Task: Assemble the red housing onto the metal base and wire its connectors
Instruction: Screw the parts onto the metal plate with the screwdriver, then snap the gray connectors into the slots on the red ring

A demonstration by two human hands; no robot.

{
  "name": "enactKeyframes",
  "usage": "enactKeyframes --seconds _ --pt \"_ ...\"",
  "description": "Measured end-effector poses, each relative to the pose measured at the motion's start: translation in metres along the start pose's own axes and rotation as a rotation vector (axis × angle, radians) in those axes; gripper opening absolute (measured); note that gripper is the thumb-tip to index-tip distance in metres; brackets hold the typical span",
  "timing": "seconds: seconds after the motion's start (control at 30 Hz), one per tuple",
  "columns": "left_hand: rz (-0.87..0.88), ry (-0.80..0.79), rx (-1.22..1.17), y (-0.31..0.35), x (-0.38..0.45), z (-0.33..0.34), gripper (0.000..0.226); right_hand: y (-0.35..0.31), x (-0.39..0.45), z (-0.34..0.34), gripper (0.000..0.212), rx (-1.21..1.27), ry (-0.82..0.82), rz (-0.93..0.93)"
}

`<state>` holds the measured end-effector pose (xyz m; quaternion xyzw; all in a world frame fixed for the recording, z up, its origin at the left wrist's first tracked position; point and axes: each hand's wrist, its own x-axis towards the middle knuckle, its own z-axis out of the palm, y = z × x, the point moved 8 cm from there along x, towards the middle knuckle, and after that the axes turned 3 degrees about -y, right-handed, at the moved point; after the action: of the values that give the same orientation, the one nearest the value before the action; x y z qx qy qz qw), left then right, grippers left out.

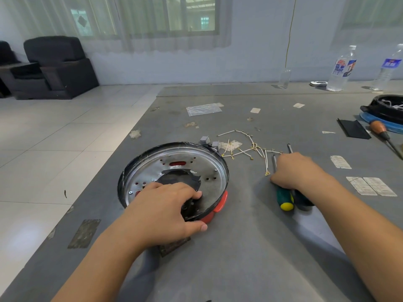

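At the far right edge of the grey bench (239, 247) stand two clear plastic bottles, one with a blue, white and red label (342, 67) and one with a blue label (391, 64); the writing on both is too small and blurred to read. Paper stickers (370, 185) stuck flat on the bench near the right forearm carry print that cannot be made out either.

Near the bench's left edge sits the round metal base (174, 168), a perforated silver disc with a dark rim, and the red housing (220, 205) shows beneath it as a red lip at its near right side. The left hand (161, 212) rests on the near part of the base, fingers curled over a dark part at the centre opening and thumb lying along the rim by the red lip; what those fingertips touch is hidden.

The right hand (298, 171) lies knuckles-up over two screwdrivers, a green-and-yellow-handled one (284, 198) and a dark-handled one (303, 200). Its fingers are bent down around the shafts, though the grip itself is covered by the hand. Just beyond it lie loose white wires (250, 147) with small ring terminals, and two small grey connector blocks (209, 142) sit against the far rim of the base.
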<state>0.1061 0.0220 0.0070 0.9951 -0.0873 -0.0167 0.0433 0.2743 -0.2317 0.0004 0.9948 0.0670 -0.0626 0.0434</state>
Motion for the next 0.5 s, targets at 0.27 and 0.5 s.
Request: enactKeyframes --seconds 0.27,0.5 --pt "0.046 0.089 -0.055 0.001 -0.004 -0.009 0.070 0.003 -0.011 -0.010 0.039 0.030 0.090 0.079" --pt "0.018 0.495 -0.773 -0.029 -0.022 -0.057 0.044 -0.041 -0.018 -0.028 0.041 0.310 0.157 -0.197"
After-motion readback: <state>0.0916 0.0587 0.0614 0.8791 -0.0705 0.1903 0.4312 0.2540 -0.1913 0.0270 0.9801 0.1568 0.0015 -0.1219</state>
